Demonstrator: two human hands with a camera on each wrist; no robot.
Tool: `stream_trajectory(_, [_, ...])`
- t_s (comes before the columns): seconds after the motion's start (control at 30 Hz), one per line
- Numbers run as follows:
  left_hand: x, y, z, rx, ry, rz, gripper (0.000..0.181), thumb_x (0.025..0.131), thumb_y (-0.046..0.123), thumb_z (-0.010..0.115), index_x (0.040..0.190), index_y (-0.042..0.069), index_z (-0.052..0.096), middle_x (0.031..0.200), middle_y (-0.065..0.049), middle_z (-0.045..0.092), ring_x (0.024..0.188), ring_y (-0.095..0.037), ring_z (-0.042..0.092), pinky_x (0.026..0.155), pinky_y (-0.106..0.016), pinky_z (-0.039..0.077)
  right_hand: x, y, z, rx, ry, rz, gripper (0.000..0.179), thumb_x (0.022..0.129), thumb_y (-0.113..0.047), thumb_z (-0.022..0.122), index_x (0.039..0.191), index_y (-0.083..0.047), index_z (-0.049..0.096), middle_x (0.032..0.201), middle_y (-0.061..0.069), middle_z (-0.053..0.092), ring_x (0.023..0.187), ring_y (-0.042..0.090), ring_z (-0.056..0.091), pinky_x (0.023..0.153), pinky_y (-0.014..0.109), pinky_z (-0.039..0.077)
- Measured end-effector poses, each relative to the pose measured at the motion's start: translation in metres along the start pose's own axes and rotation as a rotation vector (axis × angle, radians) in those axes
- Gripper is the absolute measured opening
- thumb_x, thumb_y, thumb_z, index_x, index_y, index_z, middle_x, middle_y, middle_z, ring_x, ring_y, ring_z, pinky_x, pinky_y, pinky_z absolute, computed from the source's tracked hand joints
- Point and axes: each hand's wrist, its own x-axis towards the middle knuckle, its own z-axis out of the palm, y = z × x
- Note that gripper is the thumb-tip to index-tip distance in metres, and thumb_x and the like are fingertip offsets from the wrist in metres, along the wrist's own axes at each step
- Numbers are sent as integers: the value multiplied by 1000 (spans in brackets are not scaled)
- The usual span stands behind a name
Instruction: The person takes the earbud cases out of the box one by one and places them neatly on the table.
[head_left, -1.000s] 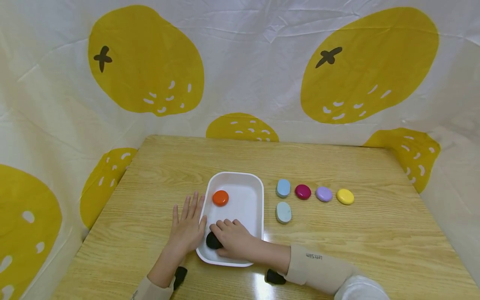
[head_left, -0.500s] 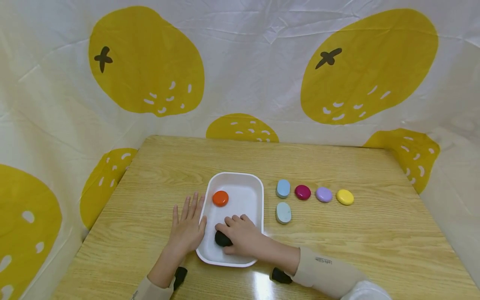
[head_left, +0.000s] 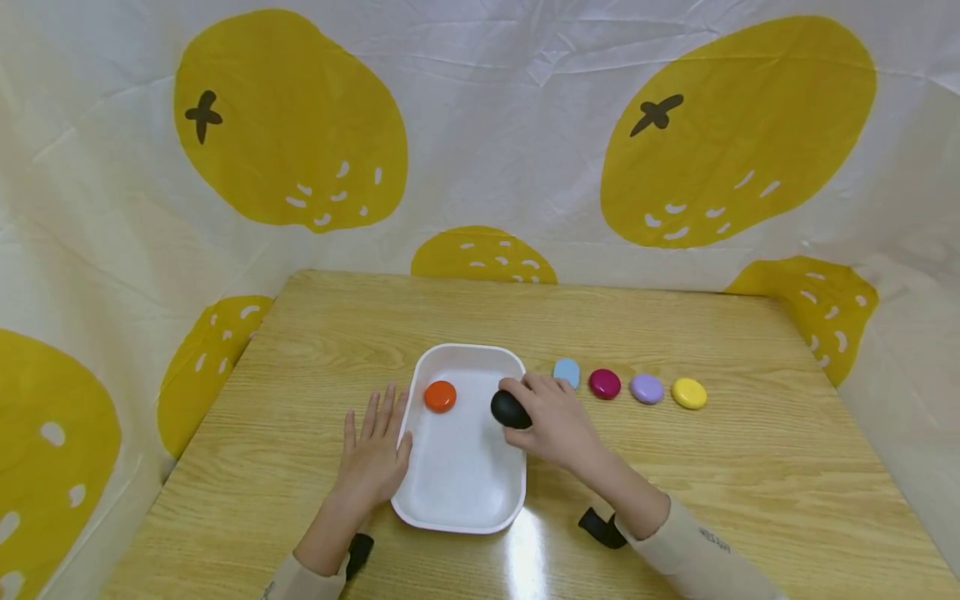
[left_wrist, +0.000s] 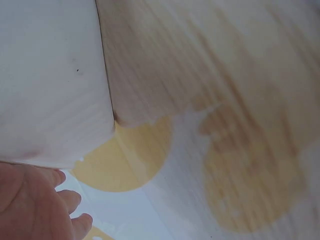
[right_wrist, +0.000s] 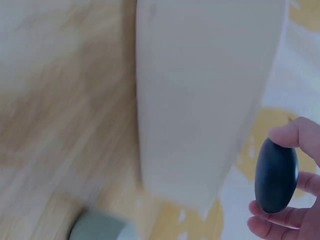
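Observation:
In the head view my right hand (head_left: 555, 421) grips a smooth black oval, pebble-like piece (head_left: 511, 410) above the right rim of a white tray (head_left: 459, 527). The right wrist view shows the black piece (right_wrist: 276, 176) between the thumb and fingers, raised beside the tray's outer wall (right_wrist: 200, 100). My left hand (head_left: 373, 461) lies with straight fingers along the tray's left side, its thumb at the rim. An orange round piece (head_left: 440, 397) sits inside the tray. A pale green piece (right_wrist: 102, 227) shows in the right wrist view; my right hand hides it in the head view.
Right of the tray, a light blue piece (head_left: 567, 372), a crimson piece (head_left: 604, 384), a lilac piece (head_left: 647, 389) and a yellow piece (head_left: 689, 393) form a row on the wooden table (head_left: 750, 467). A fruit-patterned cloth (head_left: 502, 125) hangs behind.
My right hand has lifted the black piece from the tray's lower part and carried it up and right to the right rim. The left hand has stayed in place.

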Motion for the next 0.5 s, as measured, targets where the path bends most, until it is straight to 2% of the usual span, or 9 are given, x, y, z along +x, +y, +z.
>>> stream_trajectory(0.13, [0,0,0,-1,-3,2,58,95,26,39,147,10,18,153,-12,9,139,-34,6,107,-59,-1,-9,22,-9,10,7,111,50,69,-32,73,114,-16,57,96,5,56,88,24,54,78,45,41])
stream_trajectory(0.27, [0,-1,0,-8,-14,1,58,96,25,38,147,10,17,153,-12,8,139,-34,5,107,-58,-2,-22,45,-14,-7,-30,200,54,70,-31,74,117,-13,56,101,11,57,93,29,54,81,52,40])
stream_trajectory(0.5, [0,0,-1,-16,-29,-8,58,96,25,37,147,11,15,153,-11,7,139,-34,4,107,-58,-4,-46,79,-13,-44,-130,269,54,72,-28,73,120,-11,54,107,16,57,98,33,54,79,55,39])
